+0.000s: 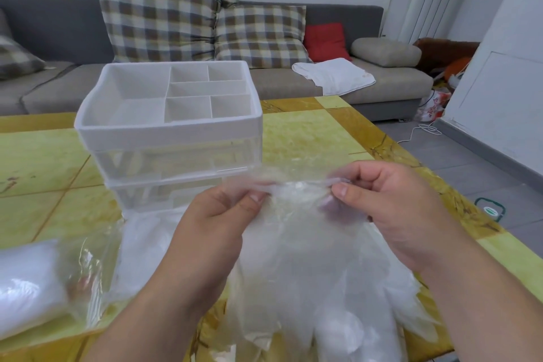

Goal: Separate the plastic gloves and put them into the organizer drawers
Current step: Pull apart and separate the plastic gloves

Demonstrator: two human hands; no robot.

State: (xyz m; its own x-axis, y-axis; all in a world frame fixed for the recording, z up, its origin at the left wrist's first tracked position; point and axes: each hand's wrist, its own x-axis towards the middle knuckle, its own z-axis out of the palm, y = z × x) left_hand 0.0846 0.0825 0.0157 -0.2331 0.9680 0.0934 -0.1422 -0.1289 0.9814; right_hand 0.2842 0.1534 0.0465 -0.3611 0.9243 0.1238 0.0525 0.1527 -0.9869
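— Where are the gloves?
— Low centre of the frame. I hold a bunch of gloves [296, 244] up by the cuffs over the tabletop [308, 132], just in front of the organizer [170, 126]. My left hand [211, 223] and right hand [390, 209] both pinch the top edge, fingers [340, 191] narrow on the film.
— How will they handle?
— Feather-light, limp and clingy, I judge, and easily torn. I'd peel one off at the cuff edge.
— Any writing?
— A green-and-white label [490, 210] at the right edge, too small to read.
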